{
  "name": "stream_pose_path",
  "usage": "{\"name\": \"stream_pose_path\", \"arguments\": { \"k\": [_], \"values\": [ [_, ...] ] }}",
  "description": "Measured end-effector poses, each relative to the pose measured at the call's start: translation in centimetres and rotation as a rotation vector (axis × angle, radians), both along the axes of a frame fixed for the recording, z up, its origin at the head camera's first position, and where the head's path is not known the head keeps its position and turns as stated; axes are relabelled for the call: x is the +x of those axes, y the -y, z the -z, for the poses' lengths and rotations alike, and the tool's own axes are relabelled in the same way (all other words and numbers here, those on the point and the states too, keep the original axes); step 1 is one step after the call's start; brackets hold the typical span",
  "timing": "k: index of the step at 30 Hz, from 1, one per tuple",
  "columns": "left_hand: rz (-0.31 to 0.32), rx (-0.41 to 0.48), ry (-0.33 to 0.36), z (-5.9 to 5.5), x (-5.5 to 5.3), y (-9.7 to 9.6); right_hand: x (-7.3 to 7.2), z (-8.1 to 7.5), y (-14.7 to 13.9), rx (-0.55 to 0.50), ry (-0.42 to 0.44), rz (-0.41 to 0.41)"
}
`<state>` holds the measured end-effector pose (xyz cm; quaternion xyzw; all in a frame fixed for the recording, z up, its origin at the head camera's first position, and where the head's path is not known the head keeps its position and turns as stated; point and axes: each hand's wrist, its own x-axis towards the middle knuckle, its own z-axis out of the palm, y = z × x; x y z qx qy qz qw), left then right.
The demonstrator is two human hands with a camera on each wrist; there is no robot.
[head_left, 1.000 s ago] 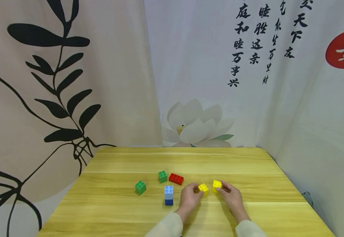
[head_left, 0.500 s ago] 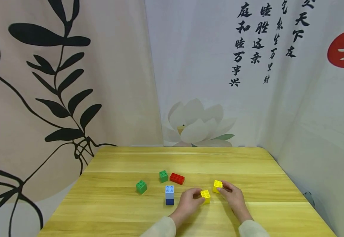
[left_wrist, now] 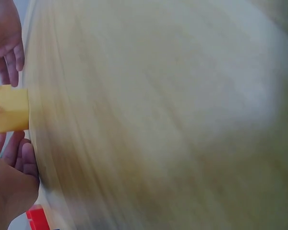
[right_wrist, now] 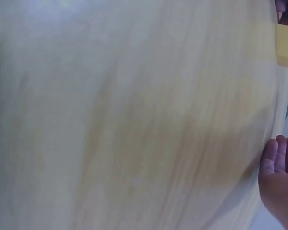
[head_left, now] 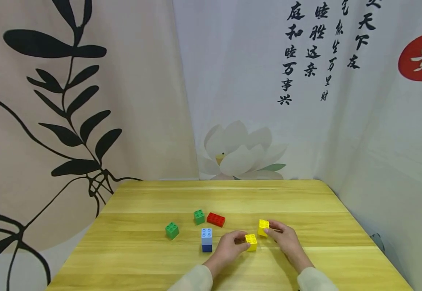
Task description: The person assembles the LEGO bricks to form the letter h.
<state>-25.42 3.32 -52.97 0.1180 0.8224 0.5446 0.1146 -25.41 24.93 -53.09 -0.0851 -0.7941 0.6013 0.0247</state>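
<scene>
well, both hands (head_left: 228, 248) (head_left: 286, 240) pinch yellow blocks (head_left: 252, 243) (head_left: 263, 227)

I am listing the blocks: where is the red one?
In the head view, the red block lies just right of the farther green block, beyond the left hand.

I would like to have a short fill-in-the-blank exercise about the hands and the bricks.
1. The left hand and right hand pinch small bricks, both coloured ____.
2. The light blue brick sits on a lower brick coloured dark ____.
3. In the head view, the brick just left of the red brick is ____.

Missing words: yellow; blue; green.
</scene>
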Motion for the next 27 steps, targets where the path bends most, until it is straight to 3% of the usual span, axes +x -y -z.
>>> {"name": "stream_pose_path", "arguments": {
  "k": [12, 27],
  "values": [
    [0.021, 0.015, 0.006, 0.2, -0.3, 0.4, 0.3, -1.3, 1.0, -0.049, 0.021, -0.022],
    [0.056, 0.028, 0.001, 0.3, -0.4, 0.9, 0.4, -2.0, 1.8, -0.024, -0.007, -0.04]
  ]
}}
